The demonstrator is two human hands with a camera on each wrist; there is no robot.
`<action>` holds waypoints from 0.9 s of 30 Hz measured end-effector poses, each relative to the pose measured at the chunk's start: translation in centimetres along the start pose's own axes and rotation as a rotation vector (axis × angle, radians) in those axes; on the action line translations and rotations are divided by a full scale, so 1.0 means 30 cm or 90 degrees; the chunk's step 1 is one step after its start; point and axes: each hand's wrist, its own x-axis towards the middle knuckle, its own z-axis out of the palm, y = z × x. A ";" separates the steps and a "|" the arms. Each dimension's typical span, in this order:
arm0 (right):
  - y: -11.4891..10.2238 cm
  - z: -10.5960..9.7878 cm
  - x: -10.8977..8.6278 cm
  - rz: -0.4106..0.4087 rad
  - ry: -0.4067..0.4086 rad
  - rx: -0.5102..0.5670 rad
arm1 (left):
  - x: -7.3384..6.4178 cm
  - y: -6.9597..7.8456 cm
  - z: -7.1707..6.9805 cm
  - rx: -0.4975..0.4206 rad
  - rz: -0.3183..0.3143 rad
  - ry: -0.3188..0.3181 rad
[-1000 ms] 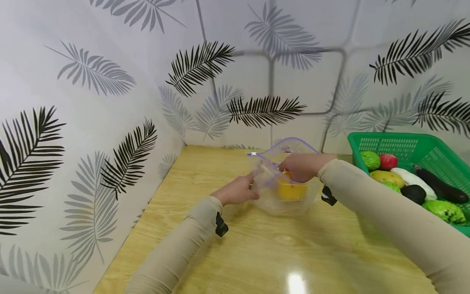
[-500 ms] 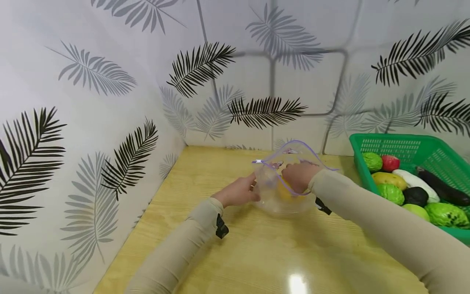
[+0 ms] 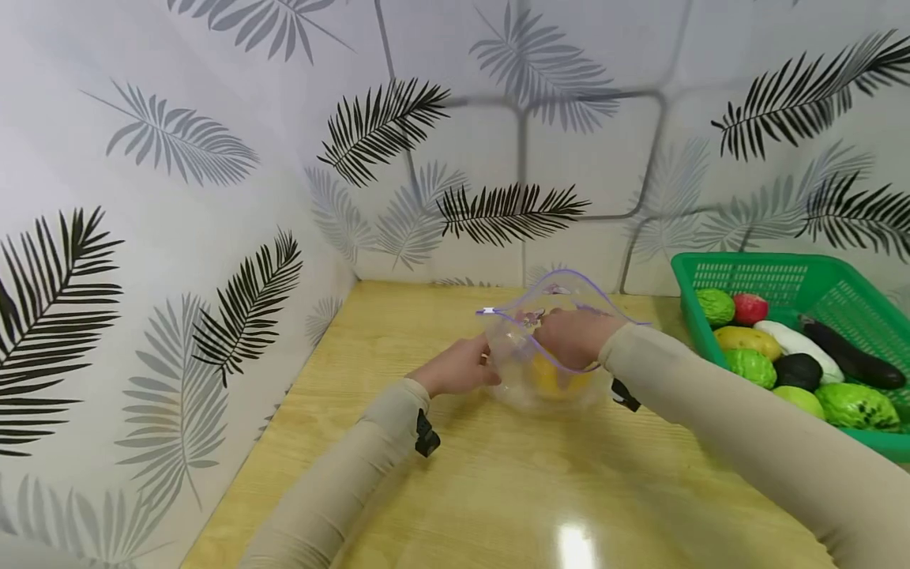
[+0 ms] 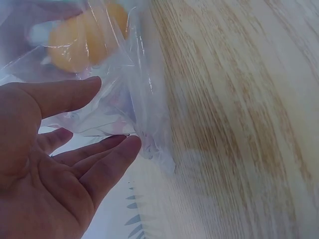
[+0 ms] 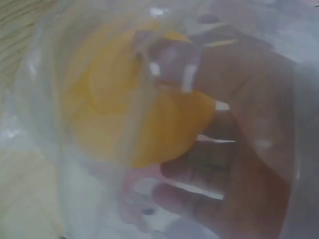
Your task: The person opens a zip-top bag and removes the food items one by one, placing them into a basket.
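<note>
A clear zip bag (image 3: 519, 395) with a purple-edged mouth stands on the wooden table, its opening spread wide. Inside it my right hand (image 3: 574, 336) holds a rounded yellow-orange fruit (image 5: 134, 114), thumb on top and fingers along its side, seen through the plastic in the right wrist view. My left hand (image 3: 460, 368) is at the bag's left side. In the left wrist view its thumb and fingers (image 4: 112, 167) are spread apart, fingertips right at the plastic. The fruit's lower part shows blurred through the bag in the head view.
A green basket (image 3: 753, 262) stands at the right, holding an eggplant (image 3: 849, 353), a long white vegetable (image 3: 799, 348), a yellow potato-like item (image 3: 746, 341) and several green ones. A leaf-patterned wall (image 3: 441, 261) borders the table (image 3: 455, 490) at the back and left.
My right hand has gone lower into the bag with the fruit, and the bag's mouth has opened wider around the wrist. The left hand stays almost where it was.
</note>
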 end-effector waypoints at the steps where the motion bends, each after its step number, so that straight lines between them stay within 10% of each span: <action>1: 0.000 -0.008 -0.016 -0.005 0.035 -0.021 | 0.002 0.003 0.002 0.005 -0.004 0.003; 7: 0.008 -0.123 -0.143 -0.021 0.244 0.016 | 0.008 0.012 -0.010 0.034 -0.047 0.025; 17: 0.153 -0.234 -0.458 0.079 0.316 0.162 | 0.022 0.037 -0.023 0.073 -0.036 0.018; 27: 0.437 0.045 -0.699 0.272 0.224 0.211 | 0.006 0.023 0.021 0.050 -0.031 0.008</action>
